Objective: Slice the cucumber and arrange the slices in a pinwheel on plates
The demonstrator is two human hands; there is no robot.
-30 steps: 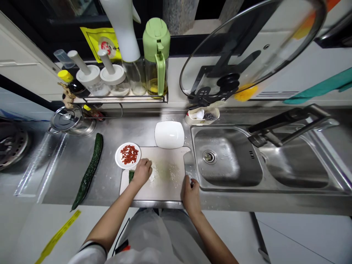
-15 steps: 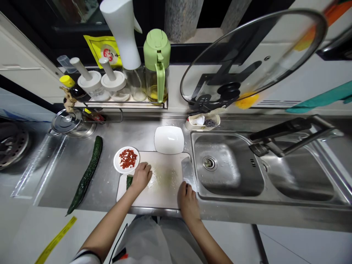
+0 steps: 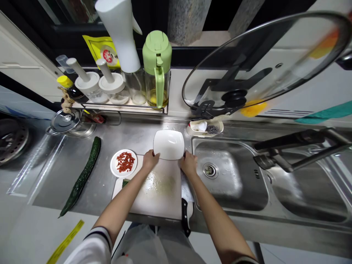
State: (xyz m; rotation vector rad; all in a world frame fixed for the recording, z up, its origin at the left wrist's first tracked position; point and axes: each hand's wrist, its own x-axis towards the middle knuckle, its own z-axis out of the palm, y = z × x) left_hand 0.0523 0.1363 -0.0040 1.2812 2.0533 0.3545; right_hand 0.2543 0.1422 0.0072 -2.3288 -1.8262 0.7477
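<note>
A white square plate sits at the far edge of the white cutting board. My left hand grips its near-left rim and my right hand grips its near-right rim. A small cucumber piece lies on the board's left edge. A knife with a black handle rests along the board's right side, handle toward me. A small round plate of red chopped bits stands left of the board.
A whole cucumber lies on the steel counter at left. The sink and faucet are at right. A rack of bottles, a pot lid and a large glass lid stand behind.
Both hands left the board and reached forward to the white square plate's rim. The right hand let go of the knife, which now lies at the board's right side.
</note>
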